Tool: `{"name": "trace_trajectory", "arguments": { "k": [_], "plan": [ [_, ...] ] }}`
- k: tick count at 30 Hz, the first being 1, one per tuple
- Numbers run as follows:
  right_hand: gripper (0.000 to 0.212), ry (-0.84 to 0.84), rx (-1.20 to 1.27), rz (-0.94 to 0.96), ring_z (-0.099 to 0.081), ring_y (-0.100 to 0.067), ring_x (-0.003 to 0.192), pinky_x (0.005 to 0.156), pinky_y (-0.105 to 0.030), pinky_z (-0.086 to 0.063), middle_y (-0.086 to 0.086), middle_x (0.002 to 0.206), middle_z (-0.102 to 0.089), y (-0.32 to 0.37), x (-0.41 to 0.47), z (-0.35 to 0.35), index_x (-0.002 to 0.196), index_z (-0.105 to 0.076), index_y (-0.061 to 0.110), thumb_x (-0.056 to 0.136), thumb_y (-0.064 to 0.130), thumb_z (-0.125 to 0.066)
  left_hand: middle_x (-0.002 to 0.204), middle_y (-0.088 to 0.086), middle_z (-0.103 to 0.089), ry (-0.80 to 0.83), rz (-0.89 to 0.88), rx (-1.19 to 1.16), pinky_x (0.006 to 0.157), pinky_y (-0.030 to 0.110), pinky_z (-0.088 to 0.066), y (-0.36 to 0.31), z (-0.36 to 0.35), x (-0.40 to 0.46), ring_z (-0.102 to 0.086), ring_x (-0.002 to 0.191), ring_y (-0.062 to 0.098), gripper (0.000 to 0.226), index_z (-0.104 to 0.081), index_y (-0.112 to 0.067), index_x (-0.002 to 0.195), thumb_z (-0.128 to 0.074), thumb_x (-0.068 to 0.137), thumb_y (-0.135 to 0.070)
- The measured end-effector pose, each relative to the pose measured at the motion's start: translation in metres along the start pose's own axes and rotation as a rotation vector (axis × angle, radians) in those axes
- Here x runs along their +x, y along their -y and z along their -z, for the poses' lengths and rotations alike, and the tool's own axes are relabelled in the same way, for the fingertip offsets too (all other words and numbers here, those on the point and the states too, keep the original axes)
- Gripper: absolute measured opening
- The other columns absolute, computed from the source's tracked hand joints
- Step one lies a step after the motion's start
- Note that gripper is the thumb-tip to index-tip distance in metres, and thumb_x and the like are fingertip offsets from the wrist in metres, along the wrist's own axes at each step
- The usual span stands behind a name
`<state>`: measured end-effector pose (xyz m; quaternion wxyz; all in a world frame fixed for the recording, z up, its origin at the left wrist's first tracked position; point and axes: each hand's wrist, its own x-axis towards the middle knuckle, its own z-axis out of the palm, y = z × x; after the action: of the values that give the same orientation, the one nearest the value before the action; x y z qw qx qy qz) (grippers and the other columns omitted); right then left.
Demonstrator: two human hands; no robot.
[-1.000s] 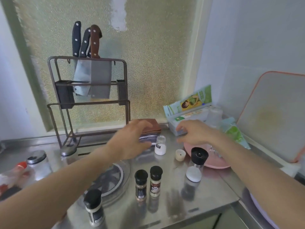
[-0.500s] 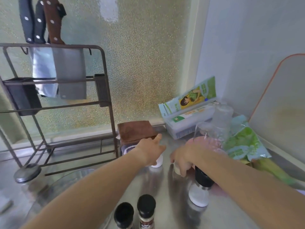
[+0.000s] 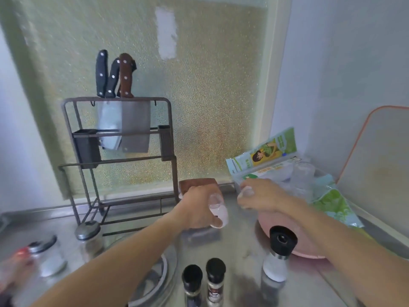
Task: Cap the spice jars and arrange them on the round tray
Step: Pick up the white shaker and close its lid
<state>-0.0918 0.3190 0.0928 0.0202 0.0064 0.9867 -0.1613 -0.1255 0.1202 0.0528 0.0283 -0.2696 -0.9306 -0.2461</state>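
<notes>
Now small clear jar (image 3: 218, 210), white contents, uncapped, in left hand (image 3: 199, 209).

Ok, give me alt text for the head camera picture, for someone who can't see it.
Over a steel counter, a person's left hand holds a small uncapped jar of white powder while the right hand brings a pale cap beside it. A pink round tray, three black-topped spice jars and a knife rack surround them.

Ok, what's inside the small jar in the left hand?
White powder fills the lower part of the small jar that the left hand grips; its mouth is uncapped. The right hand holds the pale cap. Fingers cover the jar's base.
</notes>
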Motion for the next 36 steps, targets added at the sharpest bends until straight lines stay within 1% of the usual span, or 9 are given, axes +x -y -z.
{"name": "trace_trajectory", "arguments": {
  "k": [3, 8, 11, 15, 19, 21, 24, 29, 36],
  "plan": [
    [0.057, -0.126, 0.409, 0.009, -0.063, -0.025, 0.073, 0.069, -0.036, -0.048, -0.016, 0.085, -0.067, 0.030, -0.027, 0.018, 0.090, -0.066, 0.001, 0.078, 0.056, -0.061, 0.111, -0.006, -0.068, -0.115, 0.138, -0.164, 0.077, 0.027, -0.049, -0.004, 0.029, -0.043, -0.062, 0.099, 0.017, 0.069, -0.062, -0.023, 0.118, -0.094, 0.057, -0.030],
    [0.023, -0.123, 0.751, 0.123, -0.065, -0.013, 0.074, 0.064, -0.024, -0.050, 0.001, 0.086, -0.076, 0.098, -0.071, 0.036, 0.094, -0.074, 0.014, 0.080, 0.029, -0.085, 0.095, -0.007, -0.076, -0.268, 0.226, -0.521, 0.084, 0.041, -0.062, 0.000, 0.064, -0.111, -0.073, 0.086, 0.014, 0.057, -0.067, -0.027, 0.100, -0.093, 0.050, -0.033],
    [0.030, -0.103, 0.714, 0.253, -0.074, -0.014, 0.089, 0.076, -0.022, -0.058, 0.007, 0.097, -0.079, 0.138, -0.090, 0.042, 0.103, -0.071, 0.019, 0.079, 0.017, -0.088, 0.094, 0.000, -0.077, -0.323, 0.232, -0.698, 0.081, 0.043, -0.063, 0.002, 0.082, -0.150, -0.075, 0.084, 0.020, 0.043, -0.068, -0.023, 0.093, -0.091, 0.057, -0.022],
    [0.043, -0.016, 0.545, 0.463, -0.074, -0.014, 0.104, 0.105, -0.040, -0.053, 0.012, 0.110, -0.078, 0.182, -0.114, 0.054, 0.110, -0.073, 0.033, 0.075, 0.013, -0.089, 0.101, -0.003, -0.077, -0.407, 0.203, -0.800, 0.085, 0.042, -0.063, 0.007, 0.103, -0.198, -0.075, 0.092, 0.020, 0.046, -0.070, -0.030, 0.099, -0.090, 0.059, -0.020],
    [0.044, 0.093, 0.399, 0.618, -0.074, -0.011, 0.101, 0.101, -0.041, -0.056, 0.003, 0.115, -0.076, 0.215, -0.130, 0.066, 0.113, -0.074, 0.029, 0.081, 0.000, -0.083, 0.104, 0.005, -0.076, -0.492, 0.245, -1.039, 0.084, 0.038, -0.059, 0.018, 0.115, -0.241, -0.073, 0.090, 0.022, 0.044, -0.070, -0.017, 0.101, -0.083, 0.061, -0.026],
    [0.044, 0.164, 0.361, 0.660, -0.072, -0.009, 0.099, 0.098, -0.043, -0.056, -0.004, 0.114, -0.076, 0.229, -0.136, 0.071, 0.113, -0.074, 0.024, 0.082, -0.006, -0.079, 0.101, 0.015, -0.076, -0.458, 0.231, -1.354, 0.078, 0.041, -0.056, 0.021, 0.118, -0.256, -0.069, 0.083, 0.027, 0.030, -0.074, -0.006, 0.094, -0.070, 0.073, -0.027],
    [0.046, 0.233, 0.311, 0.708, -0.072, -0.010, 0.101, 0.097, -0.041, -0.058, -0.006, 0.115, -0.075, 0.249, -0.142, 0.072, 0.114, -0.073, 0.021, 0.082, -0.012, -0.077, 0.092, 0.027, -0.069, -0.359, 0.187, -1.726, 0.068, 0.037, -0.047, 0.021, 0.125, -0.275, -0.055, 0.073, 0.028, 0.036, -0.069, 0.003, 0.105, -0.057, 0.085, -0.025],
    [0.050, 0.251, 0.284, 0.742, -0.072, -0.010, 0.112, 0.100, -0.039, -0.059, 0.007, 0.116, -0.074, 0.271, -0.152, 0.061, 0.114, -0.072, 0.023, 0.082, -0.015, -0.075, 0.082, 0.024, -0.063, -0.258, 0.132, -1.835, 0.052, 0.027, -0.042, 0.032, 0.128, -0.293, -0.043, 0.054, 0.021, 0.040, -0.064, -0.003, 0.111, -0.058, 0.093, -0.038],
    [0.052, 0.275, 0.317, 0.763, -0.068, -0.007, 0.118, 0.100, -0.044, -0.059, 0.009, 0.120, -0.073, 0.283, -0.153, 0.052, 0.116, -0.071, 0.019, 0.081, -0.019, -0.074, 0.097, 0.022, -0.066, -0.242, 0.047, -1.904, 0.062, 0.027, -0.047, 0.043, 0.117, -0.305, -0.050, 0.062, 0.018, 0.057, -0.062, -0.003, 0.131, -0.069, 0.092, -0.045]
  ]
}}
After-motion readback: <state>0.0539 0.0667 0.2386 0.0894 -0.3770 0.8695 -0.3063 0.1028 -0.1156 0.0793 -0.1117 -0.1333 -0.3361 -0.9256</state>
